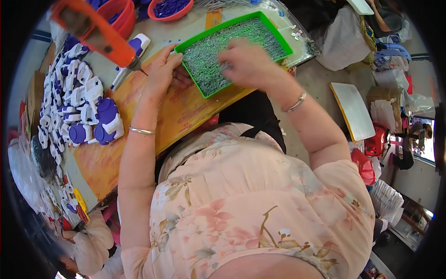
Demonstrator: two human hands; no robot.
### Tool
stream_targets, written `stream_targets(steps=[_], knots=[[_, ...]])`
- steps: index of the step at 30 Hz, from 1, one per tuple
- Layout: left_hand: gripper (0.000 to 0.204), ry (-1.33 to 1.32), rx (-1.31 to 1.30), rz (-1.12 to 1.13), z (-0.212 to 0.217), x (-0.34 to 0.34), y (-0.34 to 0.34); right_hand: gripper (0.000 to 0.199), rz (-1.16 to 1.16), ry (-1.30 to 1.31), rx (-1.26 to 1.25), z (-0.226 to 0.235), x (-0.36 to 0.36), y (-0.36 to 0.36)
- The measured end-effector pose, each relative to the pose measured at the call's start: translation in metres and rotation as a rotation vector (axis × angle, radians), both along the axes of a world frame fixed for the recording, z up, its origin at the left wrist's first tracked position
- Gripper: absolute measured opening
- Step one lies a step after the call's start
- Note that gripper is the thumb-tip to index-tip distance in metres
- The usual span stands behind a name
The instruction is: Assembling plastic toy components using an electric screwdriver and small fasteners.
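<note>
A bright green tray [203, 89] full of small grey metal screws [204, 65] rests on the far part of the table. My left hand [163, 72] is at the tray's left end, its fingers curled against the rim and side wall; part of them is hidden. Over the screws, my right hand [246, 63] is slightly blurred, its fingertips pinched together down among them with what look like a few screws. An orange electric screwdriver [104, 39] hangs at upper left, its bit pointing toward my left wrist.
White-and-purple plastic parts [76, 100] are heaped on the table's left side. Red bowls [171, 10] of purple pieces stand at the far edge. Yellow-brown tape [111, 162] covers the near edge. A white board [354, 111] and bags lie to the right. Another person [93, 242] sits at lower left.
</note>
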State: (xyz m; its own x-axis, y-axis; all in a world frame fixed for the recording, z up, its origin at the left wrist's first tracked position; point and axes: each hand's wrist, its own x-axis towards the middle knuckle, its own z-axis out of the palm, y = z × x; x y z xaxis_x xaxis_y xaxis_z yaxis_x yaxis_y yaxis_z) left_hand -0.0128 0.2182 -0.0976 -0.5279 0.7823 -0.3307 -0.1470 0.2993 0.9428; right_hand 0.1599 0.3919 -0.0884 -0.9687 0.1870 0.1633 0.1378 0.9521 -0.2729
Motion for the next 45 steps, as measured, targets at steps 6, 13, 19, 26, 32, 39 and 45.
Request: stream_targets(steps=[6, 13, 19, 26, 32, 39, 45], knots=[[0.045, 0.013, -0.035, 0.016, -0.001, 0.000, 0.001, 0.031, -0.182, -0.142, 0.236, 0.014, 0.033, 0.050], [0.045, -0.001, 0.000, 0.002, -0.003, -0.002, 0.001, 0.035, 0.121, 0.102, -0.266, 0.002, 0.001, -0.023], [0.045, 0.013, 0.010, 0.025, -0.004, 0.000, 0.002, 0.019, 0.256, 0.185, -0.226, -0.026, -0.041, -0.027], [0.044, 0.011, 0.011, 0.025, 0.000, 0.002, 0.002, 0.016, -0.208, 0.158, 0.300, -0.024, -0.033, 0.053], [0.044, 0.029, 0.006, 0.034, -0.003, 0.002, 0.002, 0.024, -0.198, 0.156, 0.107, -0.017, -0.014, 0.033], [0.043, 0.001, 0.006, 0.044, -0.005, 0.001, 0.002, 0.020, 0.197, 0.219, -0.137, -0.015, -0.029, -0.033], [0.043, 0.011, 0.001, 0.040, 0.001, 0.004, 0.000, 0.018, -0.050, -0.122, -0.051, 0.016, 0.014, 0.040]])
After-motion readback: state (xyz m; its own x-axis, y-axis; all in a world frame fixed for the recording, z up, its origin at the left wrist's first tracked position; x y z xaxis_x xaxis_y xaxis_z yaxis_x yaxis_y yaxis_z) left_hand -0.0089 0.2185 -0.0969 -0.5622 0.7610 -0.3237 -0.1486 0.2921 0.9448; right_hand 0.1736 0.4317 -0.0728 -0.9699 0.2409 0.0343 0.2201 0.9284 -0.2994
